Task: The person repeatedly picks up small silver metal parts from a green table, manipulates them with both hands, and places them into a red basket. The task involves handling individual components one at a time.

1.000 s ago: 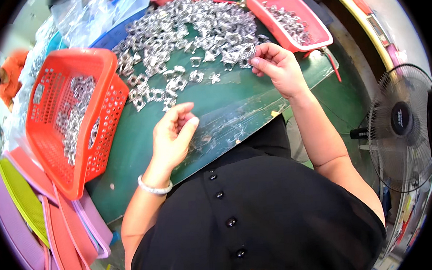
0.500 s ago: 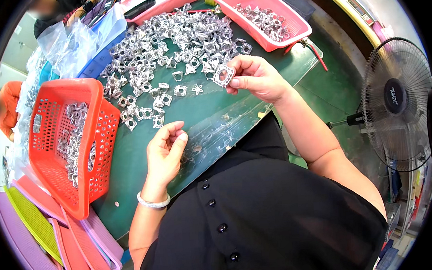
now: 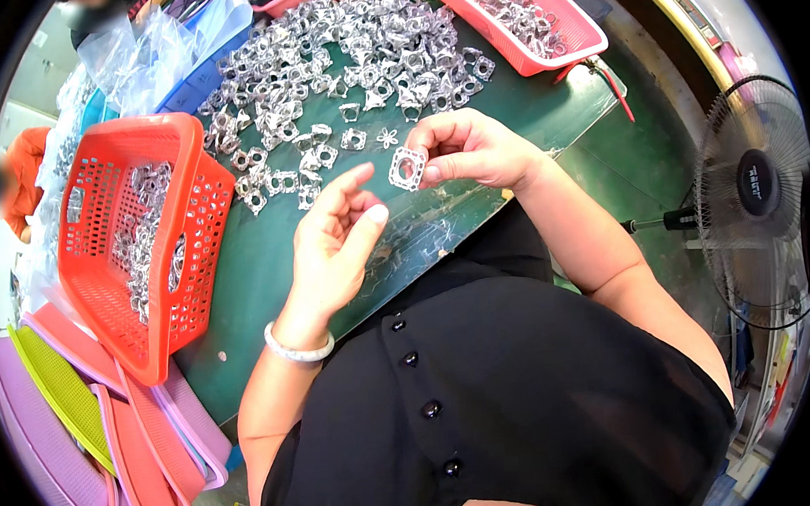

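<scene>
Pinched between the thumb and fingers of my right hand (image 3: 473, 150) is a square silvery metal part (image 3: 407, 169) with a round hole in its middle. My left hand (image 3: 336, 243) hovers close by on the left, thumb and fingers apart, with nothing in it. Just beyond the held part, a small flower-shaped metal piece (image 3: 387, 138) lies on the green table (image 3: 260, 288). A large heap of similar metal parts (image 3: 358, 49) spreads over the far side of the table, with a few loose ones at its near edge.
An orange-red basket (image 3: 168, 357) with metal parts stands at the left. At the far right is a pink basket (image 3: 586, 44) with more parts. Stacked coloured baskets (image 3: 65, 399) fill the lower left. A fan (image 3: 757, 182) stands at the right; a blue bin (image 3: 197, 88) holds plastic bags.
My right hand has brought the metal part left and slightly down, nearer my body. My left hand has risen toward it, its fingers spreading wider. The whole view has shifted slightly.
</scene>
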A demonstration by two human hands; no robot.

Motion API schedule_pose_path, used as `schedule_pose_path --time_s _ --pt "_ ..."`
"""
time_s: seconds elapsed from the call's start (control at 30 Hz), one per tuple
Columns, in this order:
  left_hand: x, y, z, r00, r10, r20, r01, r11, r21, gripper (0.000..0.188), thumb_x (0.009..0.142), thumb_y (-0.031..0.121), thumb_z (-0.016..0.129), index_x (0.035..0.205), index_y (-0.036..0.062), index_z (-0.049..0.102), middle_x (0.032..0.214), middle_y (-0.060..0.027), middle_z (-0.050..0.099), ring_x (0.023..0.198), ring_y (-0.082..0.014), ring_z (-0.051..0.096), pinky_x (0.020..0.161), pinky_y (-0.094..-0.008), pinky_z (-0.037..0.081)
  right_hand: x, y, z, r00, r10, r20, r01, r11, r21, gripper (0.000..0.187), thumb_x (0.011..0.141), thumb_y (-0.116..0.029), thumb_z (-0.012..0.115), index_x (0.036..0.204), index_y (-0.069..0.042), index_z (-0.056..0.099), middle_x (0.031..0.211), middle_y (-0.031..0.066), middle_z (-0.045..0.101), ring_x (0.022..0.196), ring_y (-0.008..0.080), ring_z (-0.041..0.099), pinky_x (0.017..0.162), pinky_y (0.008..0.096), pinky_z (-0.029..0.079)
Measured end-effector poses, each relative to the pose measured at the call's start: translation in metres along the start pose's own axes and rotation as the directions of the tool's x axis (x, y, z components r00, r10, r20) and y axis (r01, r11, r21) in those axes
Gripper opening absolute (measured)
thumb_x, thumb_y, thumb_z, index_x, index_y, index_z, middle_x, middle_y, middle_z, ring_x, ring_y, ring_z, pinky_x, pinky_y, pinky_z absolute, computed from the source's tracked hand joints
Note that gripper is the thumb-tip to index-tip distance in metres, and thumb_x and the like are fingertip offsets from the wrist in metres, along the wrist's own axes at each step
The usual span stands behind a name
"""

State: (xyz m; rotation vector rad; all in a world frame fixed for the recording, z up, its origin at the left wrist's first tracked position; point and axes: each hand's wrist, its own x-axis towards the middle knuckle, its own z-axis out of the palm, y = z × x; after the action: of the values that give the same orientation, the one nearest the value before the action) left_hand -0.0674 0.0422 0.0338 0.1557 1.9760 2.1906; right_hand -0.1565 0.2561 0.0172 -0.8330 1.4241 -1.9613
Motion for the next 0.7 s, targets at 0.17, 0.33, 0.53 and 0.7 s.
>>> schedule_pose_path --time_s 0.17,0.33,0.53,0.7 --pt "0.006 0.005 0.007 0.996 -0.075 0.05 0.079 0.992 -0.096 0.039 0.089 0.009 0.054 0.126 0.0006 0.045 0.098 -0.0051 0.059 0.084 -0.0089 0.056 0.071 -0.0223 0.046 0.006 0.011 0.008 0.995 0.047 0.085 -0.048 0.999 0.017 0.011 0.083 -0.007 0.061 0.094 -0.003 0.059 0.086 0.0032 0.062 0.074 0.0093 0.058 0.068 0.023 0.048" --pt "0.008 0.003 0.007 0.993 -0.111 0.026 0.114 0.979 -0.17 0.033 0.088 0.009 0.057 0.119 0.0002 0.05 0.094 -0.0045 0.062 0.078 -0.0082 0.059 0.067 -0.0212 0.048 0.006 0.017 0.014 0.99 0.136 0.033 -0.139 0.985 0.099 0.012 0.085 -0.008 0.059 0.096 -0.003 0.059 0.086 0.0043 0.064 0.071 0.01 0.06 0.063 0.0228 0.048" --pt "0.008 0.001 0.006 0.993 -0.118 0.023 0.12 0.968 -0.222 0.03 0.087 0.007 0.058 0.115 0.0013 0.05 0.09 -0.0036 0.062 0.076 -0.0086 0.06 0.065 -0.0215 0.049 0.008 0.022 0.016 0.997 0.079 0.013 -0.079 0.99 0.114 0.013 0.085 -0.009 0.059 0.096 -0.002 0.059 0.085 0.0035 0.063 0.071 0.0097 0.059 0.063 0.0224 0.048" --pt "0.008 0.001 0.005 0.991 -0.129 0.025 0.132 0.968 -0.214 0.03 0.086 0.006 0.058 0.115 0.0012 0.05 0.09 -0.0045 0.062 0.075 -0.0095 0.06 0.065 -0.0224 0.05 0.007 0.02 0.018 0.996 0.084 -0.003 -0.083 0.988 0.129 0.014 0.085 -0.01 0.059 0.096 -0.001 0.059 0.085 0.0037 0.063 0.071 0.0095 0.059 0.063 0.0225 0.047"
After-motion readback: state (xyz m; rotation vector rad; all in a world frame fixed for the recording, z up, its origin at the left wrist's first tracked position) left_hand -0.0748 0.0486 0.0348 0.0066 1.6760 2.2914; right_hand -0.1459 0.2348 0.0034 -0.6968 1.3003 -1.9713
